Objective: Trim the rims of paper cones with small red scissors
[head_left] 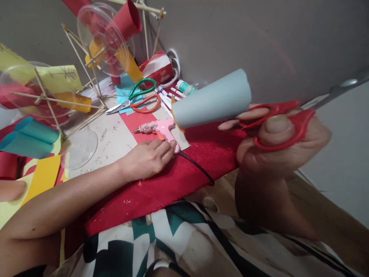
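My left hand (148,157) rests on the table with its fingers closed round the handle of a pink hot glue gun (155,127), whose nozzle points left. On the right, my raised right hand (276,142) has its thumb through one loop of red-handled scissors (276,111); their blades are hidden. A light blue paper tube (213,98) with a yellow-orange piece at its left end extends from the fingertips of that hand. How firmly the fingers grip the tube cannot be made out. Behind the glue gun lie scissors with green and orange handles (142,96).
Stick frames with clear plastic discs (99,38) and coloured paper cups stand at the back left. Teal paper tubes (29,136) and a clear lid (82,150) lie left. Markers, a small bottle (186,87) and a red box (158,69) sit by the wall. Another person's fingers (11,190) show far left.
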`<state>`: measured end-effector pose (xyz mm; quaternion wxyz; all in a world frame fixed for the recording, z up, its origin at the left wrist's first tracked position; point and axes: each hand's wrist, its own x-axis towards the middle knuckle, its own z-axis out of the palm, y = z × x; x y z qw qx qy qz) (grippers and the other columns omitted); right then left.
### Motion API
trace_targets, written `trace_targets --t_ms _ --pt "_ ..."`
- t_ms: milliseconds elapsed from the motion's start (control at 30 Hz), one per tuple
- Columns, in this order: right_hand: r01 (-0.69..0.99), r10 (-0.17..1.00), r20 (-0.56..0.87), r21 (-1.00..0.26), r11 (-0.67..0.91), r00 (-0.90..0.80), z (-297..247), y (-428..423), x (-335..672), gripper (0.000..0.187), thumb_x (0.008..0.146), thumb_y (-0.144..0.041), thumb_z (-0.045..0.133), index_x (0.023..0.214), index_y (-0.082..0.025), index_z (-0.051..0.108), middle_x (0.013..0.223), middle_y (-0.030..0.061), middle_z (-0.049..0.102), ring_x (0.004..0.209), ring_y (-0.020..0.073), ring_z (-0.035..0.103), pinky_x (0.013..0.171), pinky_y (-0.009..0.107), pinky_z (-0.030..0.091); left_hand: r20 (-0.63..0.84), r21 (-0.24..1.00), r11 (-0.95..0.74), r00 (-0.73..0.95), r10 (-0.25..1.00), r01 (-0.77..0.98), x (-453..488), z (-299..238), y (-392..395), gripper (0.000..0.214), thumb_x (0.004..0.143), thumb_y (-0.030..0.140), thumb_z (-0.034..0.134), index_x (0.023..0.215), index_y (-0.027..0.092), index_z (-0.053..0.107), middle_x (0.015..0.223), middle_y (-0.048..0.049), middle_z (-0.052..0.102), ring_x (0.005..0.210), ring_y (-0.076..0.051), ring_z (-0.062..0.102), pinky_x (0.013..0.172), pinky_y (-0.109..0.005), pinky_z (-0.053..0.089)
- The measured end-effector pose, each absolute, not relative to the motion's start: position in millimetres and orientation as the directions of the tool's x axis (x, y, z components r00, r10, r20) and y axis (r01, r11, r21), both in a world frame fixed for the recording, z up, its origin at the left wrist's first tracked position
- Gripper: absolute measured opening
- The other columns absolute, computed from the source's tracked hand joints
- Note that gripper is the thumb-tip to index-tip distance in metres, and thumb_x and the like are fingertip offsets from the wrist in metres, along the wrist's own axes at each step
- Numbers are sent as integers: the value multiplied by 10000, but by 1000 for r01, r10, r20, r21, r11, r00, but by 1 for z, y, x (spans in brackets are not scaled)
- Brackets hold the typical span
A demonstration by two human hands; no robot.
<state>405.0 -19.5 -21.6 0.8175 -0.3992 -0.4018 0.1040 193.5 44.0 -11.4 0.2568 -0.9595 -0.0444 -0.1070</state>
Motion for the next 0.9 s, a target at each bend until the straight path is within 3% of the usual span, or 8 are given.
trace_targets --t_ms 167,333,467,567,667,733,800,900 --pt "137 465 568 -720 680 679 -22 -18 405 223 735 -402 793 725 -181 771 669 -25 698 524 142 662 527 330 543 218 -483 -866 976 20 126 197 -10 45 247 983 92 353 1086 54 575 814 -77 664 673 -166 616 518 -299 444" --pt "102 464 565 -702 704 682 -25 -18 409 178 719 -350 801 708 -174 775 702 -6 721 510 158 676 503 337 531 290 -402 -900 956 49 168 199 -18 49 202 990 145 405 1057 63 577 765 -56 656 650 -151 614 533 -276 441" --pt "71 450 548 -686 724 705 -23 -18 411 147 702 -323 807 700 -178 781 659 -11 709 491 164 673 467 324 533 348 -121 -952 910 224 280 192 -26 46 316 988 300 453 1196 76 530 859 -91 679 684 -154 644 569 -260 482" --pt "-4 494 535 -676 737 685 -20 -18 413 126 685 -299 807 682 -176 781 656 -4 715 478 168 671 465 322 541 402 243 -920 831 385 309 185 -20 39 467 966 319 490 1368 91 427 989 -121 689 707 -143 646 616 -265 514" --pt "-63 557 542 -679 732 629 -15 -18 410 117 719 -304 776 701 -190 788 689 4 730 487 169 674 497 331 557 302 720 -622 668 680 307 181 -3 31 521 928 330 555 1391 130 425 1042 -109 678 668 -102 616 637 -255 523" --pt "-107 611 537 -694 712 581 -12 -20 405 116 741 -307 755 717 -200 791 715 2 732 501 165 678 518 328 565 125 928 -303 589 798 214 179 10 25 582 887 336 616 1396 144 409 1125 -137 657 755 -124 651 662 -262 540" --pt "-154 663 536 -705 692 523 -10 -23 396 113 748 -313 744 737 -211 793 713 -2 728 506 166 675 523 326 568 -7 995 -52 594 804 81 175 20 18 669 851 319 670 1425 174 358 1247 -170 614 909 -167 680 719 -275 559" --pt "-91 721 556 -763 640 414 -7 -29 381 143 779 -377 719 775 -251 786 690 -13 724 560 178 678 619 361 592 -48 991 113 619 784 -67 166 26 9 675 840 343 698 1415 234 362 1376 -167 549 1069 -208 668 839 -307 556"
